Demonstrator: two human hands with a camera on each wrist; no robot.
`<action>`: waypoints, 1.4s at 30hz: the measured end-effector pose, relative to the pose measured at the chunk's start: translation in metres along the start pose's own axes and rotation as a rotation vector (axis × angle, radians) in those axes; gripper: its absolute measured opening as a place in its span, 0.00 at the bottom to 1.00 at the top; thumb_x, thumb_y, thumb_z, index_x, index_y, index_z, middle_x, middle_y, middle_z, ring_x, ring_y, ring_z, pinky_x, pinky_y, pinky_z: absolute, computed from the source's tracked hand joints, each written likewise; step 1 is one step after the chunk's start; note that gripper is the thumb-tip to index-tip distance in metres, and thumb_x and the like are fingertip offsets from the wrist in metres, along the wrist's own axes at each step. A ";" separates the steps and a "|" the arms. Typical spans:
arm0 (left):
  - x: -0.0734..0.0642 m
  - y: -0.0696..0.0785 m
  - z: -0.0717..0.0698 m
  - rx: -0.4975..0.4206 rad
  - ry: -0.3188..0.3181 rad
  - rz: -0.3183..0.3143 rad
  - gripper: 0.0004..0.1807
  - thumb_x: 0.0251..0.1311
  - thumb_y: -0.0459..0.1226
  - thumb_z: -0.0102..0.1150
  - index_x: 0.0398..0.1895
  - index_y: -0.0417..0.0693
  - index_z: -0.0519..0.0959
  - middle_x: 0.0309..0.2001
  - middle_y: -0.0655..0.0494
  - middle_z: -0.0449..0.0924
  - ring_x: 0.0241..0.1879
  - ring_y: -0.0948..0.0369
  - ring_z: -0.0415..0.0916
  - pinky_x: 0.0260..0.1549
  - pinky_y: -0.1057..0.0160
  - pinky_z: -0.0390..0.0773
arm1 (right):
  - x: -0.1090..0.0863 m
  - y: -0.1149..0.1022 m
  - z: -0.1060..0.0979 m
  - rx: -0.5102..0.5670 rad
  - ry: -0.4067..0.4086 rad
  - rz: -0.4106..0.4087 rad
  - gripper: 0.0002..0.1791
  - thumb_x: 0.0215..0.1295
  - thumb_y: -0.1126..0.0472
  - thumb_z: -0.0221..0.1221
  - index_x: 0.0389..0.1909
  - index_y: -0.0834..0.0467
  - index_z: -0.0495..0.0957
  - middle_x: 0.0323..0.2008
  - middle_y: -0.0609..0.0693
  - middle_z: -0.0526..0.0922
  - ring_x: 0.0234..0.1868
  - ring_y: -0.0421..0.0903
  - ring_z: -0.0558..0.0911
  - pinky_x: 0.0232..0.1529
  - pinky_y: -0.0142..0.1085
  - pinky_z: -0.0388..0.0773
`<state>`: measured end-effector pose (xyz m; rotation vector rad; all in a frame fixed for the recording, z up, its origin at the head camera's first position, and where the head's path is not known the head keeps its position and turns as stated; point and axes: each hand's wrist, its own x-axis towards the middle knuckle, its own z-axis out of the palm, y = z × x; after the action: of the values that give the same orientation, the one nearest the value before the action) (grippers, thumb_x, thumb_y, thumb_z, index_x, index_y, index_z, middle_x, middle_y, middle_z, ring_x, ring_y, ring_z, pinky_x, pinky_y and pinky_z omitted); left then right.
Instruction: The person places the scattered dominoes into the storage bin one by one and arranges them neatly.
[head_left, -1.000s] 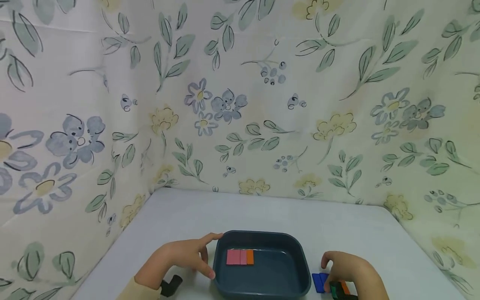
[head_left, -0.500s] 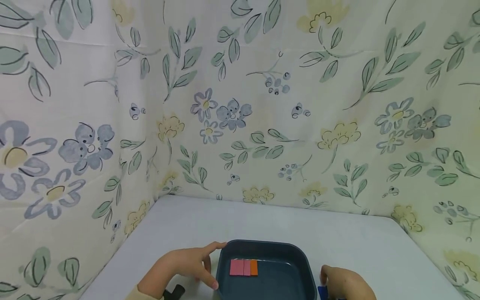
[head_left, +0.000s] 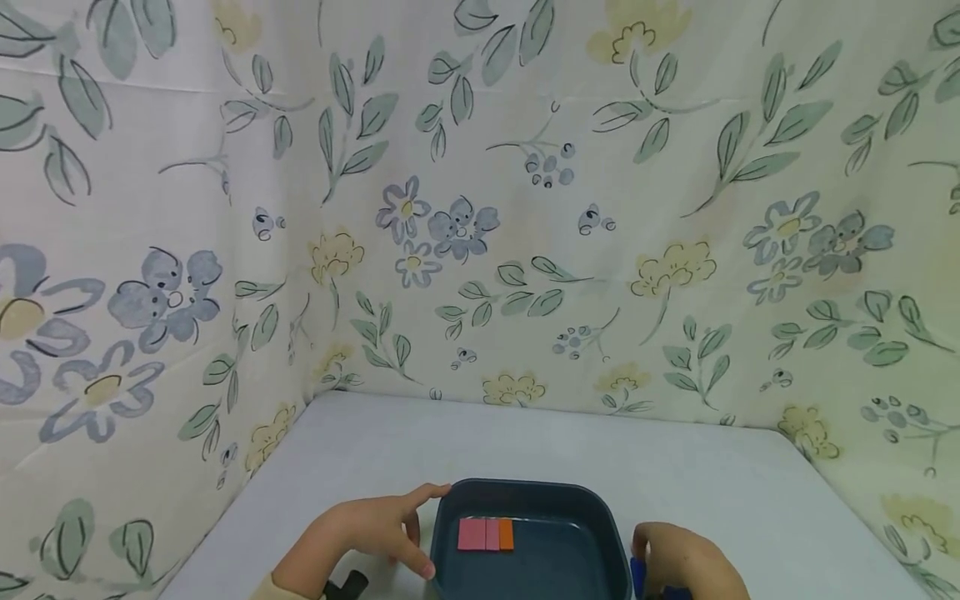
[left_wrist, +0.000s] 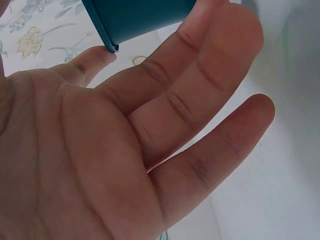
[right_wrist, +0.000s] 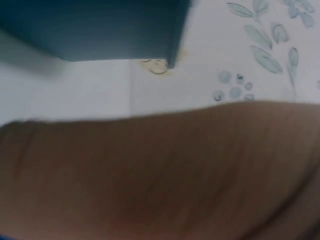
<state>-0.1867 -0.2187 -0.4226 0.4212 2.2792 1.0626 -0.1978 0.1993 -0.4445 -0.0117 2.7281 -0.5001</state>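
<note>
Touching a glossy, round-cornered tray [head_left: 570,567]

Left hand [head_left: 375,529], fingers extended, touches the tray's left rim. Inside lie flat, rectangular pink tiles [head_left: 472,534] and an orange tile [head_left: 506,534]. Right of the tray, the right hand [head_left: 686,560] bends over blue pieces [head_left: 638,575]; I cannot tell whether it grips any.

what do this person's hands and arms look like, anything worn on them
The left hand and right hand are bare, with no gloves. A pale beige fabric sleeve ends near the left wrist, and a small black item shows beside it; whether it's strapped on isn't clear. No sleeve shows on the right.
</note>
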 end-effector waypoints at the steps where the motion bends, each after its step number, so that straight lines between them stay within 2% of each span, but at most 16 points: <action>1: 0.000 0.000 0.000 -0.002 0.000 0.004 0.52 0.51 0.42 0.78 0.77 0.62 0.56 0.36 0.49 0.76 0.29 0.53 0.75 0.30 0.57 0.74 | -0.001 -0.001 -0.004 0.008 -0.005 -0.006 0.20 0.41 0.70 0.76 0.33 0.55 0.78 0.28 0.51 0.77 0.30 0.51 0.75 0.35 0.53 0.76; 4: -0.001 -0.001 0.000 -0.004 0.008 0.016 0.53 0.51 0.42 0.79 0.77 0.62 0.56 0.36 0.49 0.77 0.28 0.52 0.76 0.30 0.57 0.74 | -0.002 -0.005 -0.018 0.031 0.008 -0.044 0.22 0.39 0.67 0.79 0.35 0.55 0.78 0.31 0.51 0.78 0.31 0.51 0.75 0.35 0.51 0.77; 11: -0.006 -0.002 -0.003 0.008 0.027 0.016 0.53 0.50 0.43 0.79 0.77 0.62 0.56 0.35 0.50 0.77 0.27 0.52 0.76 0.30 0.56 0.74 | -0.015 -0.019 -0.046 0.059 0.132 -0.139 0.24 0.37 0.56 0.82 0.36 0.57 0.82 0.39 0.55 0.82 0.37 0.53 0.80 0.36 0.54 0.79; 16: -0.006 -0.004 -0.003 -0.011 0.014 0.026 0.53 0.50 0.42 0.79 0.77 0.61 0.56 0.35 0.49 0.77 0.28 0.53 0.76 0.30 0.56 0.75 | -0.031 -0.042 -0.050 0.077 0.132 -0.194 0.23 0.39 0.51 0.81 0.37 0.54 0.85 0.40 0.52 0.84 0.42 0.53 0.81 0.42 0.56 0.78; 22: -0.003 -0.006 0.000 -0.025 -0.011 0.042 0.53 0.52 0.43 0.78 0.78 0.61 0.55 0.36 0.50 0.77 0.28 0.54 0.77 0.30 0.58 0.75 | -0.043 -0.074 -0.034 0.094 0.086 -0.340 0.21 0.39 0.51 0.81 0.36 0.50 0.86 0.37 0.45 0.84 0.39 0.48 0.81 0.42 0.53 0.78; 26: -0.005 -0.006 -0.001 -0.009 -0.004 0.021 0.53 0.51 0.43 0.78 0.77 0.62 0.55 0.36 0.50 0.77 0.28 0.53 0.77 0.30 0.57 0.74 | -0.042 -0.093 -0.019 0.105 0.046 -0.468 0.20 0.41 0.50 0.80 0.37 0.50 0.86 0.37 0.44 0.84 0.38 0.48 0.81 0.41 0.53 0.78; 29: -0.006 -0.005 -0.003 0.019 0.010 0.013 0.53 0.50 0.43 0.79 0.77 0.62 0.56 0.36 0.50 0.77 0.29 0.53 0.77 0.31 0.57 0.74 | -0.040 -0.108 -0.009 0.094 0.041 -0.522 0.20 0.41 0.49 0.80 0.36 0.49 0.86 0.37 0.42 0.85 0.38 0.47 0.82 0.41 0.54 0.79; 33: -0.006 -0.005 -0.005 0.040 0.012 0.025 0.54 0.50 0.45 0.79 0.78 0.62 0.55 0.35 0.51 0.77 0.29 0.54 0.77 0.31 0.57 0.74 | -0.035 -0.128 0.003 0.036 0.061 -0.551 0.20 0.39 0.47 0.81 0.34 0.47 0.85 0.34 0.38 0.84 0.34 0.40 0.79 0.41 0.50 0.79; 38: -0.004 -0.005 -0.004 0.024 -0.003 0.050 0.54 0.51 0.45 0.78 0.78 0.62 0.55 0.35 0.51 0.78 0.28 0.53 0.77 0.30 0.58 0.74 | -0.025 -0.148 0.021 -0.038 0.077 -0.577 0.20 0.37 0.47 0.81 0.32 0.46 0.85 0.26 0.35 0.78 0.27 0.37 0.73 0.32 0.41 0.76; 42: -0.001 -0.004 -0.003 0.020 -0.015 0.074 0.54 0.51 0.44 0.78 0.78 0.62 0.55 0.35 0.52 0.78 0.26 0.54 0.77 0.29 0.59 0.74 | -0.017 -0.159 0.039 -0.074 0.085 -0.572 0.20 0.38 0.48 0.81 0.32 0.48 0.85 0.26 0.36 0.79 0.27 0.37 0.75 0.34 0.43 0.79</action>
<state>-0.1880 -0.2228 -0.4239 0.5230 2.2778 1.0701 -0.1775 0.0379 -0.4175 -0.8234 2.8010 -0.5560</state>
